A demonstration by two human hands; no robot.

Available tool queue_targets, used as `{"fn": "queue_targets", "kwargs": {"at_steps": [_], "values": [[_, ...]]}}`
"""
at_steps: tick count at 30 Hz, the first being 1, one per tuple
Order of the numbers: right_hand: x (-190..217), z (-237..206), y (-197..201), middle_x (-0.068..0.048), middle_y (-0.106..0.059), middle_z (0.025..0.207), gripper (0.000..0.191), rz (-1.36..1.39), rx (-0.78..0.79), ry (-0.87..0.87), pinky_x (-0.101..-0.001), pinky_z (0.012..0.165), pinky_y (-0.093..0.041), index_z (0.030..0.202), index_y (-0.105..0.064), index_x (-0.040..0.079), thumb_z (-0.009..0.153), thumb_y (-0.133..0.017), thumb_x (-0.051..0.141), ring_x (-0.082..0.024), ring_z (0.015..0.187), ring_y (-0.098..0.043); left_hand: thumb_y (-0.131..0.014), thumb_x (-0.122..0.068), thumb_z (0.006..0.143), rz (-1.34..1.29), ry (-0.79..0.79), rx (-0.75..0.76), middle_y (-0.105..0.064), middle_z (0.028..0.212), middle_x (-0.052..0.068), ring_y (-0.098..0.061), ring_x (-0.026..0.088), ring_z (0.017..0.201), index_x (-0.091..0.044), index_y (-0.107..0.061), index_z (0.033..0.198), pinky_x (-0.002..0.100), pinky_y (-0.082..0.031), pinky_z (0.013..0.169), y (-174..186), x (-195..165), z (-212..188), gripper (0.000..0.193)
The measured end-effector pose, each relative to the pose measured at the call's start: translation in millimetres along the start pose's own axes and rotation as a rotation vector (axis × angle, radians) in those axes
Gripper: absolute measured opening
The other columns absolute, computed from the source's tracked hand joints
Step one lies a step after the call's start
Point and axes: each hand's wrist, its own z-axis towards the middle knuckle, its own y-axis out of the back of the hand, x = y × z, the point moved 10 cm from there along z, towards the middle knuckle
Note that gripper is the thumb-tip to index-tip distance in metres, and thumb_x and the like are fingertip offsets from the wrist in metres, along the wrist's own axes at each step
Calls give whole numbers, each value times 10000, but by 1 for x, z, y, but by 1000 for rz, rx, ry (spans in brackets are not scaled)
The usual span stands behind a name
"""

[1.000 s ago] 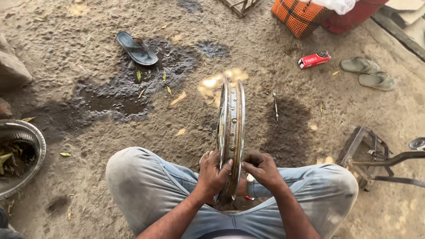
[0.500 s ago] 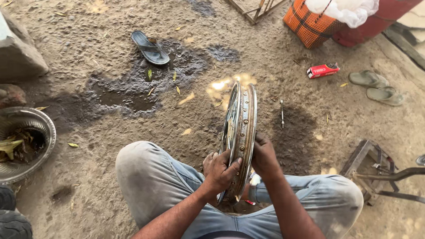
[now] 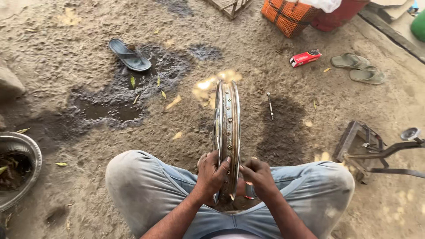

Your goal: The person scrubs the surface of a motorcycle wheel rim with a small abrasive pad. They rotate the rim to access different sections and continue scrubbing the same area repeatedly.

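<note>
— Fingers (image 3: pixel 220 166) of the left hand (image 3: pixel 211 175) curl over the rim (image 3: pixel 227 132), thumb on its near side, gripping it. What does the right do?

— Right hand (image 3: pixel 257 176) sits just beside the rim, its fingers pressed together as if pinching something small; what it is, I cannot tell.

— Where is the rim?

— Upright on edge between the knees, its bottom on the dirt floor (image 3: pixel 66 53).

— How would it handle?

— Stiff steel, I judge, not light, smooth and a bit slippery. It could roll or tip sideways. Best held at the edges, clear of the spoke holes.

— Around it?

— Spoke (image 3: pixel 269 106) lies on the ground to the right, a metal stand (image 3: pixel 372 150) farther right. Red box (image 3: pixel 305 58) and sandals (image 3: pixel 359 68) beyond. Dark slipper (image 3: pixel 129 55) by a wet patch (image 3: pixel 115 102), a tyre (image 3: pixel 17 172) far left.
</note>
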Motion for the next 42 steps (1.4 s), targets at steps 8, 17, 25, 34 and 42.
{"fn": "queue_targets", "kwargs": {"at_steps": [8, 17, 25, 34, 42], "values": [[62, 37, -27, -13, -577, 660, 167, 364, 106, -13, -280, 473, -397, 853, -641, 15, 949, -711, 133, -99, 532, -502, -589, -355, 926, -202, 17, 7, -708, 723, 111, -696, 287, 703, -61, -732, 972, 422, -520, 689, 7, -5, 2, 330], [16, 22, -36, 4, -594, 714, 159, 714, 8, -26, -274, 531, -491, 899, -638, 59, 1011, -694, 157, -96, 601, -568, -601, -280, 927, -285, 65, 27, -641, 736, 156, -629, 291, 693, -22, -683, 1001, 422, -509, 652, 6, 4, -3, 281], [-4, -5, -27, 11, -577, 705, 141, 673, 52, 10, -246, 516, -412, 882, -654, 55, 1013, -696, 84, -76, 591, -511, -657, -289, 897, -6, -31, -38, -697, 843, 149, -645, 365, 850, -89, -736, 991, 473, -478, 780, -3, 10, 0, 235], [39, 37, -46, -16, -618, 800, 149, 846, 25, 10, -258, 540, -495, 1067, -647, 17, 1080, -684, 161, -92, 641, -581, -646, -251, 899, -118, 9, -24, -724, 841, 119, -663, 299, 799, -65, -707, 977, 428, -509, 755, -4, 13, -4, 210], [-19, -6, -35, -14, -599, 686, 129, 684, 56, -123, -296, 529, -461, 896, -619, 58, 953, -702, 140, -124, 581, -556, -651, -220, 914, -525, 169, 64, -691, 860, 86, -626, 189, 812, -22, -700, 1063, 378, -537, 738, -16, 31, 0, 252]]}}
